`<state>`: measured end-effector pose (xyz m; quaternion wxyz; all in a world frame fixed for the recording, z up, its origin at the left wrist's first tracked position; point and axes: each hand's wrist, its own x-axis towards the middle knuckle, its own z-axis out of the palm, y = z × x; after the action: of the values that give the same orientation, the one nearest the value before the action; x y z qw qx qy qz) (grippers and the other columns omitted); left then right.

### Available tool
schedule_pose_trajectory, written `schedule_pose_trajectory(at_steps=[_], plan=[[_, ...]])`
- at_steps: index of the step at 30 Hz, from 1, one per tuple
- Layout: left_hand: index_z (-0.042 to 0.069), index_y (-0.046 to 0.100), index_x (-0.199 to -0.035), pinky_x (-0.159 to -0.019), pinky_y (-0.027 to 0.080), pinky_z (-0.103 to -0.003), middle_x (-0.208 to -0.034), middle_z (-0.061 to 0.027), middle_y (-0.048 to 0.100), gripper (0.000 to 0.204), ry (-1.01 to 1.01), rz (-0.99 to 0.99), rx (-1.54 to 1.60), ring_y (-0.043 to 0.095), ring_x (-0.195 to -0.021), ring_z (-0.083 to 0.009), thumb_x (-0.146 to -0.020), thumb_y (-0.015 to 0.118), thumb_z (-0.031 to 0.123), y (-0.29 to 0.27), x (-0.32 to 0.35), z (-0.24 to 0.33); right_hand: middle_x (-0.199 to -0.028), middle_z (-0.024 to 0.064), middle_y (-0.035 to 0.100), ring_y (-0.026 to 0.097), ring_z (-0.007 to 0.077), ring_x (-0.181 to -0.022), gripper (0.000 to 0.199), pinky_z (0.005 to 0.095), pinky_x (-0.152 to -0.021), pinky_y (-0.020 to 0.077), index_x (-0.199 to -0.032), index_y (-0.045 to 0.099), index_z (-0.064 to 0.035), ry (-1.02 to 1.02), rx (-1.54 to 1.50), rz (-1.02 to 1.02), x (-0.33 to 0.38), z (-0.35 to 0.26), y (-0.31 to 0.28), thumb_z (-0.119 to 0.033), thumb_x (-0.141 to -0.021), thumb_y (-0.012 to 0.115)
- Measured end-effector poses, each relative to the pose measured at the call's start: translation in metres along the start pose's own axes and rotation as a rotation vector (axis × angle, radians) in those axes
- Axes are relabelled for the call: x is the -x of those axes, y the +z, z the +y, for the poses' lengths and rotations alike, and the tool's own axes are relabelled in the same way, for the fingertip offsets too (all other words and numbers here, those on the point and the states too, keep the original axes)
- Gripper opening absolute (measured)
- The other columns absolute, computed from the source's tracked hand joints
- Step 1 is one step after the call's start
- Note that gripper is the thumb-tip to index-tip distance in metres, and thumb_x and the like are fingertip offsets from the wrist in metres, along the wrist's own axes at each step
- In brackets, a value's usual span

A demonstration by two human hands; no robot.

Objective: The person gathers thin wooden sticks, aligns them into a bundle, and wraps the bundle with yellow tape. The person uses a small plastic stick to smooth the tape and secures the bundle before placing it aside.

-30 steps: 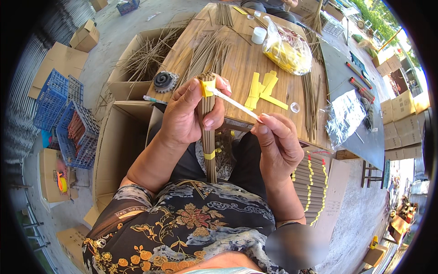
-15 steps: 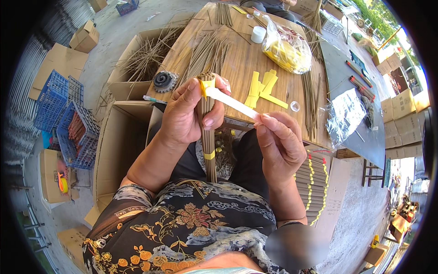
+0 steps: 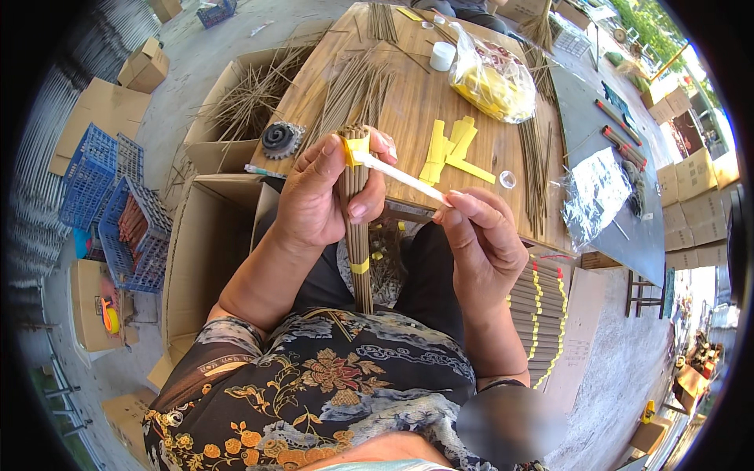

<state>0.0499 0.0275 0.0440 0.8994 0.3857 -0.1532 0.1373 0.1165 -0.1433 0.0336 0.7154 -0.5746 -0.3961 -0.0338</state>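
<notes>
Incense sticks, a thick brown bundle (image 3: 357,228), stand upright in my left hand (image 3: 322,196), held above my lap at the near edge of the wooden bench (image 3: 408,102). My left fingers are wrapped closed around the upper part of the bundle, thumb on the near side. A yellow paper band (image 3: 355,147) circles the bundle near its top, and a second yellow band (image 3: 360,267) sits lower down the sticks. From the top band a pale strip (image 3: 404,177) stretches out to my right, slanting down to my right hand (image 3: 481,247), whose thumb and fingertips are pinched shut on its free end.

On the bench just beyond my hands lie loose yellow paper strips (image 3: 449,149), fans of unbundled sticks (image 3: 357,86), a clear plastic bag with yellow contents (image 3: 491,78) and a small white pot (image 3: 442,55). A dark gear-shaped roll (image 3: 280,140) sits at the bench's left edge. An open cardboard box (image 3: 206,251) stands by my left knee, with blue plastic crates (image 3: 110,204) farther left on the floor. Finished bundles with yellow bands (image 3: 542,314) lie stacked to my right.
</notes>
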Motion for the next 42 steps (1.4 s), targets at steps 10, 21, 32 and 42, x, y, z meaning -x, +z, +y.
schedule_pose_trajectory(at_steps=[10,21,32,42], plan=[[-0.002,0.045,-0.103,-0.038,0.031,-0.021,-0.100,-0.0126,0.043,0.045,-0.023,-0.017,-0.064,0.040,-0.045,-0.0070,-0.092,0.036,0.041,-0.008,-0.002,-0.004,-0.078,0.0059,0.058,0.052,0.0074,-0.062,0.014,0.0189,-0.055,0.0429,-0.095,0.059,0.0046,0.368,-0.366,-0.011,0.002,-0.001,-0.005,0.001,-0.082,0.056],[-0.001,0.045,-0.105,-0.038,0.030,-0.020,-0.095,-0.0091,0.044,0.042,0.006,0.014,-0.117,0.038,-0.046,-0.0067,-0.091,0.039,0.039,-0.011,-0.006,-0.008,-0.065,0.0051,0.053,0.044,0.0083,-0.050,0.007,0.0199,-0.046,0.0374,-0.087,0.052,0.0011,0.615,-0.277,0.550,0.042,0.070,-0.099,-0.004,-0.082,0.052],[-0.002,0.046,-0.099,-0.039,0.031,-0.019,-0.077,-0.0052,0.047,0.040,-0.010,0.111,-0.406,0.039,-0.046,-0.0077,-0.089,0.045,0.037,0.012,-0.014,-0.027,-0.075,0.0071,0.057,0.048,0.0075,-0.054,0.012,0.0200,-0.047,0.0418,-0.093,0.047,-0.0005,0.789,-0.189,0.641,0.069,0.144,-0.120,-0.008,-0.085,0.050],[-0.002,0.053,-0.099,-0.043,0.034,-0.020,-0.074,-0.0054,0.052,0.030,0.011,0.164,-0.393,0.045,-0.051,-0.0096,-0.086,0.055,0.026,0.019,-0.014,-0.034,-0.098,0.0157,0.056,0.053,0.0292,-0.093,0.031,0.0365,-0.080,0.0417,-0.100,0.053,0.0011,0.291,0.842,0.342,0.048,0.069,-0.101,-0.020,-0.080,0.061]])
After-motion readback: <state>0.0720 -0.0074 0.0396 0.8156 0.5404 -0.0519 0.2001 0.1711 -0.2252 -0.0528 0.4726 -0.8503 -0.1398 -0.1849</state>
